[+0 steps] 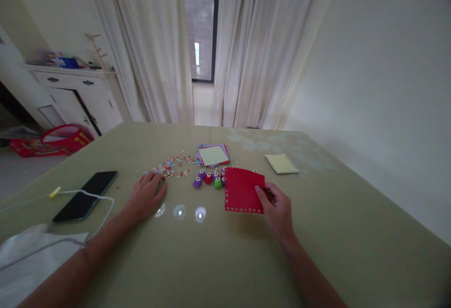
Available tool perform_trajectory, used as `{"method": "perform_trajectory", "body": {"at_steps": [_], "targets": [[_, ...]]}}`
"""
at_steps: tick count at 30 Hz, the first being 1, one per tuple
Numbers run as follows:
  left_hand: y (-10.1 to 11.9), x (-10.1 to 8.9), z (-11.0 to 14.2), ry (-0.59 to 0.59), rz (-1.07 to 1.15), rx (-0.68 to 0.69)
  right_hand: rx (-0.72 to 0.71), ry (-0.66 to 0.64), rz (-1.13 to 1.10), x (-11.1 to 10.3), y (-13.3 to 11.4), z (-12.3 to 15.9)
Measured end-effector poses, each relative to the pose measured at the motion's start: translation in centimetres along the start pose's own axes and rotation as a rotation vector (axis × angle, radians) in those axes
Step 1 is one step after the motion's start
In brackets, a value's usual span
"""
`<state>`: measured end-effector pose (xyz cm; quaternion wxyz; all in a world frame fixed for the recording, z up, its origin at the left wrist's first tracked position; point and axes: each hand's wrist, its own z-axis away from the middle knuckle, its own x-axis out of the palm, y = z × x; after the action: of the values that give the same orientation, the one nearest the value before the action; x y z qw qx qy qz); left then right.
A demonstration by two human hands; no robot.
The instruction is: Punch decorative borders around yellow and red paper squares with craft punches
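Observation:
Between the thumb and fingers of my right hand is a red paper card, lifted above the table. Small punched holes line its left and bottom edges. My left hand lies palm down on the table, fingers outstretched, beside a scatter of colourful punched paper bits. Several small craft punches in purple, red and green stand in the middle, some partly hidden behind the card. Behind them is a stack of coloured paper sheets, a pale one on top. A pale yellow card with punched edges lies to the right.
A dark phone lies on the left of the table, with a white cable across it. White tissue or paper sits at the lower left. Beyond the table are curtains, a white cabinet and a red bag.

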<state>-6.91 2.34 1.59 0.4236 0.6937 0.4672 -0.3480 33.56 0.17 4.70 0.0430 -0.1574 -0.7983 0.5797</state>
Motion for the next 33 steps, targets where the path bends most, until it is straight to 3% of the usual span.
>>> {"method": "perform_trajectory", "body": {"at_steps": [3,7,12,16,27,33], "targets": [[0.2,0.0,-0.4,-0.021,0.039,0.044,0.015,0.037,0.001,-0.7,0.1,-0.2],[0.6,-0.6,2.3,-0.12,0.048,0.082,0.046,0.136,-0.041,-1.8,0.1,-0.7],[-2.5,-1.6,2.2,-0.018,-0.083,-0.164,0.05,0.131,-0.005,-1.6,-0.4,-0.8],[-4.3,-1.0,1.7,0.042,-0.183,-0.368,0.045,0.13,0.007,-1.4,-0.8,-0.5],[-3.3,1.5,-0.7,-0.227,-0.102,-0.038,0.051,0.107,-0.009,-1.3,-0.5,-0.4],[-2.6,2.6,-1.3,-0.208,-0.139,-0.096,0.063,0.097,-0.025,-1.3,-0.3,-0.3]]}}
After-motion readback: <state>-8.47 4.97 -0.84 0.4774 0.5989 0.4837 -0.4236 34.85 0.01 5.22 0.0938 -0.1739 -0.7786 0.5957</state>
